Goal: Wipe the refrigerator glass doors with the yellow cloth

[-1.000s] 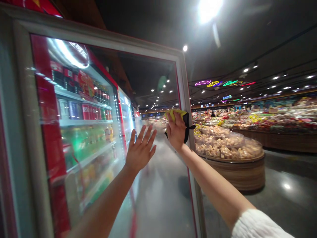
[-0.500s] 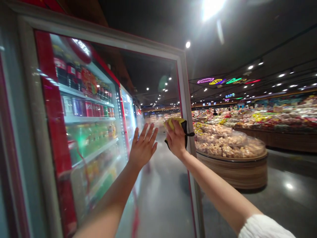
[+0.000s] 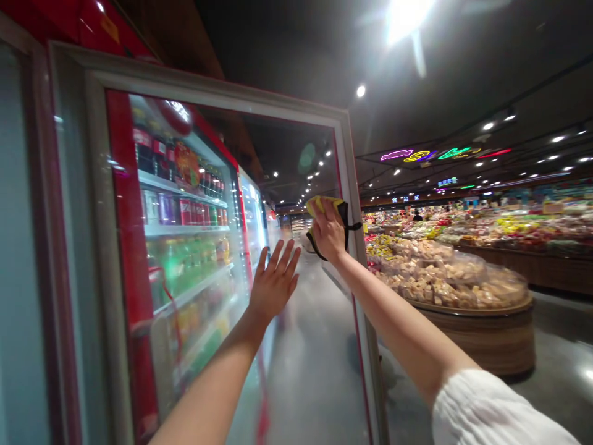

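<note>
A framed glass door (image 3: 222,102) stands swung out, and bottles and cans of a drinks cooler (image 3: 185,210) show through it. My left hand (image 3: 275,281) is up against the glass near its middle, fingers spread, holding nothing. My right hand (image 3: 328,232) presses a yellow cloth (image 3: 319,203) with black edging on the glass near the far upright of the frame. A black loop of the cloth sticks out over that upright.
To the right stands a rounded wooden display stand (image 3: 472,334) heaped with packaged food. More goods displays (image 3: 546,228) lie behind it. Further coolers (image 3: 252,204) line the left side beyond the door.
My right hand and the cloth have moved up a little on the glass. My left hand sits slightly lower and further right in view. The view has shifted left.
</note>
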### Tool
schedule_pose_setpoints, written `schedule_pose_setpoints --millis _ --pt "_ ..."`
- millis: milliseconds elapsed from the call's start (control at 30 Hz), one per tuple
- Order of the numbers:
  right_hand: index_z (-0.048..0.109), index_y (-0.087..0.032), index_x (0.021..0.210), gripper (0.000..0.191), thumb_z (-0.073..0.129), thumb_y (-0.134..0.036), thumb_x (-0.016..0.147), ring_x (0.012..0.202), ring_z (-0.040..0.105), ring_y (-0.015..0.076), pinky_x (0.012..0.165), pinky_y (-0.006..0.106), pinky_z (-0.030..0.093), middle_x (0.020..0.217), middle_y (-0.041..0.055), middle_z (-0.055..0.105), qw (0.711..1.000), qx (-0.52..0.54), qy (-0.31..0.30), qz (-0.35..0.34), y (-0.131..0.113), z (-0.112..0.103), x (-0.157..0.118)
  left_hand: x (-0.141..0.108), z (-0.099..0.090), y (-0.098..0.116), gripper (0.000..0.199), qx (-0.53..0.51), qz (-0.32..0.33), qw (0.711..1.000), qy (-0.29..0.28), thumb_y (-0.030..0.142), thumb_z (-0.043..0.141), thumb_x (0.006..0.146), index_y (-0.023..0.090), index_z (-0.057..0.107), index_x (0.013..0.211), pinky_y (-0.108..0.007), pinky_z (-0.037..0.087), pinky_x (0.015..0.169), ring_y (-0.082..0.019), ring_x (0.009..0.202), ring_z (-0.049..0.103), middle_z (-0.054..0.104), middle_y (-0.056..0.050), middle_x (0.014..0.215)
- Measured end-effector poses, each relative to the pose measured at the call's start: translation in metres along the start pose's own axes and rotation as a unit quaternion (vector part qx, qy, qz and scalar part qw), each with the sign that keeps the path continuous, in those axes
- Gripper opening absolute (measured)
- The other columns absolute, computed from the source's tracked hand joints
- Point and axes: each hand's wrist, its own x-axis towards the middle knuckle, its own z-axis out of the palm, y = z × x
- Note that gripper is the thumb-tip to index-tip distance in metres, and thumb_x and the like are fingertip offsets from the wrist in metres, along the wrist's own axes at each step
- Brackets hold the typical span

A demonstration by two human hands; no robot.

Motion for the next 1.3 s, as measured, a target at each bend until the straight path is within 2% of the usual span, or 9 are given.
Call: schedule_pose_setpoints --millis 167,333,400,533,667,767,900,1133,1300 --pt "0.061 -0.030 0.143 0.056 0.050 -0.009 0.092 0.147 0.043 0.0250 0.121 0.044 0.039 0.155 0.0044 0.054 0.985 -0.017 -0.105 -0.134 0.018 -0.030 -0.067 -0.009 -0.014 -0.003 0.071 0.006 0.014 1.000 -0.012 0.028 0.045 0.104 0.020 0.012 0.165 -0.053 0.004 0.132 -0.025 0.159 0.017 0.027 -0.008 0.169" --pt "0.057 -0.028 0.146 0.054 0.048 -0.014 0.095 0.143 0.046 0.0318 0.115 0.052 0.044 0.157 0.0082 0.051 0.997 -0.065 -0.027 0.044 0.011 -0.017 -0.032 -0.035 -0.028 -0.004 0.072 0.028 -0.040 0.999 -0.013 0.038 0.048 0.103 0.025 0.014 0.165 -0.055 0.003 0.131 -0.028 0.158 0.020 0.027 -0.008 0.169" --pt "0.058 -0.025 0.146 0.049 0.048 -0.017 0.098 0.144 0.046 0.0334 0.116 0.054 0.041 0.156 0.0108 0.051 0.996 -0.069 -0.003 0.051 -0.008 -0.003 -0.022 -0.045 -0.030 -0.004 0.072 0.041 -0.070 0.997 -0.012 0.041 0.048 0.103 0.026 0.016 0.165 -0.055 0.003 0.131 -0.029 0.158 0.020 0.026 -0.008 0.170" --pt "0.062 -0.031 0.142 0.045 0.053 -0.019 0.099 0.143 0.048 0.0294 0.117 0.048 0.040 0.152 0.0067 0.056 0.995 -0.055 -0.017 -0.086 -0.030 0.003 -0.055 -0.068 -0.033 -0.004 0.073 0.059 -0.085 0.994 -0.033 0.042 0.049 0.103 0.026 0.016 0.165 -0.054 0.006 0.131 -0.029 0.158 0.022 0.024 -0.010 0.170" --pt "0.067 -0.035 0.135 0.046 0.055 -0.012 0.096 0.138 0.054 0.0252 0.116 0.043 0.040 0.147 0.0027 0.062 0.980 -0.034 -0.047 -0.192 -0.004 -0.015 -0.095 -0.099 -0.044 -0.006 0.074 0.073 -0.074 0.993 -0.061 0.043 0.051 0.102 0.027 0.016 0.165 -0.053 0.008 0.131 -0.029 0.159 0.020 0.024 -0.009 0.170" --pt "0.064 -0.032 0.138 0.048 0.053 -0.013 0.096 0.139 0.052 0.0280 0.116 0.047 0.041 0.149 0.0058 0.060 0.992 -0.038 -0.034 -0.111 0.013 -0.018 -0.086 -0.120 -0.054 -0.009 0.074 0.074 -0.057 0.993 -0.077 0.042 0.051 0.102 0.027 0.016 0.165 -0.052 0.009 0.132 -0.028 0.159 0.018 0.025 -0.008 0.170" --pt "0.058 -0.025 0.146 0.048 0.048 -0.020 0.099 0.144 0.045 0.0353 0.115 0.057 0.039 0.153 0.0133 0.054 0.999 -0.048 0.012 0.013 -0.009 0.002 -0.066 -0.131 -0.056 -0.013 0.075 0.073 -0.043 0.994 -0.075 0.042 0.054 0.101 0.026 0.018 0.165 -0.051 0.009 0.132 -0.027 0.159 0.019 0.029 -0.008 0.169" --pt "0.067 -0.037 0.133 0.049 0.056 -0.010 0.094 0.137 0.053 0.0261 0.115 0.047 0.046 0.142 0.0045 0.061 0.975 0.006 -0.084 -0.203 -0.017 0.010 -0.105 -0.143 -0.055 -0.022 0.073 0.056 -0.033 0.994 -0.084 0.040 0.054 0.101 0.025 0.022 0.164 -0.050 0.013 0.131 -0.027 0.159 0.019 0.029 -0.009 0.169" --pt "0.071 -0.030 0.130 0.050 0.051 -0.008 0.090 0.118 0.063 0.0288 0.103 0.045 0.054 0.122 0.0106 0.067 0.998 0.021 -0.023 -0.053 -0.021 0.017 -0.066 -0.174 -0.059 -0.028 0.070 0.056 -0.009 0.996 -0.074 0.036 0.057 0.099 0.027 0.029 0.162 -0.047 0.010 0.132 -0.023 0.159 0.018 0.034 -0.006 0.167"
